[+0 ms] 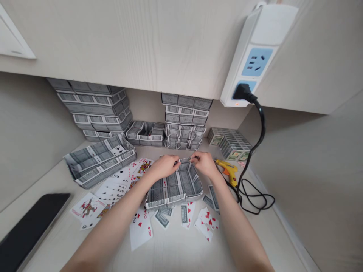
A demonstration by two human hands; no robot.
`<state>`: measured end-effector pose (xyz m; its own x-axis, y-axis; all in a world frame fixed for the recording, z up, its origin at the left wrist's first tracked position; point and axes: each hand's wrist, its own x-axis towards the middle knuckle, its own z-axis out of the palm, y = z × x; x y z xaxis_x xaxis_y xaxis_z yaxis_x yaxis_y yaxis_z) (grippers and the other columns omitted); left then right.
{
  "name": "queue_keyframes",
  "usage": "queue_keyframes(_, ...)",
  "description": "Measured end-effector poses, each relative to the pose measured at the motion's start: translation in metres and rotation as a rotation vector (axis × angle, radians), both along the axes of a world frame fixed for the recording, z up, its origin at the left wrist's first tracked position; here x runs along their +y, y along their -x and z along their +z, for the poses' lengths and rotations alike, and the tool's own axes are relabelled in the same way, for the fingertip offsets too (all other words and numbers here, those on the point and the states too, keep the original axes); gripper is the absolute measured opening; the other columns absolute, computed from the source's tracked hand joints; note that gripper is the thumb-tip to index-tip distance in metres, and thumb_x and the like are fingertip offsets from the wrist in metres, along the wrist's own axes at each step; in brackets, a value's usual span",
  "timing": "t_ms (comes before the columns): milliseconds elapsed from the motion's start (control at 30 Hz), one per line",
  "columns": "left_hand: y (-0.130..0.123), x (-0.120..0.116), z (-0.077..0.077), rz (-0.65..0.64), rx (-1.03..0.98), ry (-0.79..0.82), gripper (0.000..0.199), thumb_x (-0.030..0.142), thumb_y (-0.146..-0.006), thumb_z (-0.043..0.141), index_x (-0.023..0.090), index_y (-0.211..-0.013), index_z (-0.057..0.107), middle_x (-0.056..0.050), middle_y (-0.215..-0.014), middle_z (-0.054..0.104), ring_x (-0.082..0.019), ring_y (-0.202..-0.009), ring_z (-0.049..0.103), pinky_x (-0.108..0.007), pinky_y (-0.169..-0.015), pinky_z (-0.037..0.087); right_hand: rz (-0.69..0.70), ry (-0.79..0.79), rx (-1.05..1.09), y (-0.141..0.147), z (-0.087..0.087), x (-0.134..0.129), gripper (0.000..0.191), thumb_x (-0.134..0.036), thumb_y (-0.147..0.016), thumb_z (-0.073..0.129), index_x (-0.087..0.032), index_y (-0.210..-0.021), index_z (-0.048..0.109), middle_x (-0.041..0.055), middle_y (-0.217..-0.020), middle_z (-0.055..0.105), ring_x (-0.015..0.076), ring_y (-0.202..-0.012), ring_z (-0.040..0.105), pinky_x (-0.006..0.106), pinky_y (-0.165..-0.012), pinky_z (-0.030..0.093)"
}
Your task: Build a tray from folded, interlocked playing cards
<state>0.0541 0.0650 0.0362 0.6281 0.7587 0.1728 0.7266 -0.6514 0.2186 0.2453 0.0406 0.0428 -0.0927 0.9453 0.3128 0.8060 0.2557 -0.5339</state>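
In front of me on the table stands an open box made of playing cards [181,185], its grey patterned card backs showing. My left hand [166,166] pinches the top of its far wall, left of the middle. A short way to the right, my right hand [204,163] grips the same far rim with closed fingers. Between the two hands a strip of the rim shows; the fingertips are partly hidden. Loose playing cards [143,226] lie around the box, some face up, some partly under it. A yellow glue gun [228,172] lies just right of my right hand.
A longer card box [102,160] stands at the left. Stacked card boxes [96,109] and another stack [185,121] rise at the back under the overhanging panel. A power strip [255,56] hangs at upper right, its black cord [262,128] trailing down. A dark flat device [34,230] lies front left.
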Motion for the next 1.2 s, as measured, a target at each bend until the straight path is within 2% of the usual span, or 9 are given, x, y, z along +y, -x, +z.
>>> queue_keyframes(567,0.001,-0.001,0.001,-0.01,0.022,0.0,0.029,0.038,-0.085,0.035,0.019,-0.082,0.057,-0.006,-0.077,0.064,-0.019,-0.071,0.061,-0.027,-0.064,0.041,0.011,0.052,-0.111,-0.002,0.0,0.0,0.016,-0.015,-0.073,0.053,-0.019,-0.074,0.067,0.0026,-0.071,0.068,0.0143,-0.067,0.059,0.021,-0.063,0.039)
queue_keyframes(700,0.002,-0.003,0.002,0.017,0.086,-0.013,0.028,0.042,-0.081,0.042,0.02,-0.088,0.057,-0.008,-0.084,0.066,-0.022,-0.077,0.062,-0.029,-0.066,0.043,0.104,0.064,-0.091,-0.003,0.005,-0.002,0.018,-0.017,-0.074,0.055,-0.02,-0.085,0.068,0.0033,-0.08,0.069,0.0156,-0.075,0.061,0.023,-0.07,0.042)
queue_keyframes(800,0.0,-0.004,0.003,0.055,0.175,-0.006,0.029,0.043,-0.08,0.044,0.021,-0.09,0.059,-0.009,-0.085,0.067,-0.025,-0.078,0.063,-0.032,-0.066,0.044,0.226,-0.005,-0.048,0.003,0.009,-0.005,0.026,-0.018,-0.074,0.057,-0.021,-0.098,0.066,0.0038,-0.095,0.068,0.0163,-0.09,0.059,0.024,-0.08,0.041)
queue_keyframes(867,-0.001,-0.005,0.004,0.069,0.208,-0.015,0.028,0.042,-0.081,0.043,0.021,-0.091,0.06,-0.01,-0.084,0.067,-0.025,-0.078,0.063,-0.032,-0.066,0.044,0.262,-0.041,-0.034,0.009,0.009,-0.006,0.024,-0.018,-0.077,0.054,-0.022,-0.098,0.066,0.0026,-0.097,0.068,0.0154,-0.09,0.06,0.024,-0.082,0.042)
queue_keyframes(1067,-0.003,-0.006,0.004,0.084,0.228,-0.035,0.029,0.039,-0.082,0.04,0.021,-0.094,0.06,-0.009,-0.085,0.068,-0.026,-0.077,0.063,-0.033,-0.065,0.045,0.174,-0.024,-0.097,0.019,0.0,-0.004,0.028,-0.01,-0.078,0.048,-0.024,-0.091,0.068,0.0,-0.092,0.069,0.0137,-0.087,0.062,0.023,-0.081,0.044)
queue_keyframes(1200,-0.003,-0.007,0.004,0.093,0.231,-0.029,0.03,0.04,-0.083,0.04,0.021,-0.095,0.061,-0.01,-0.087,0.067,-0.025,-0.08,0.063,-0.033,-0.068,0.045,0.146,-0.015,-0.15,0.02,0.002,-0.005,0.03,-0.007,-0.076,0.047,-0.023,-0.091,0.068,-0.0004,-0.093,0.069,0.0136,-0.088,0.062,0.022,-0.081,0.043)
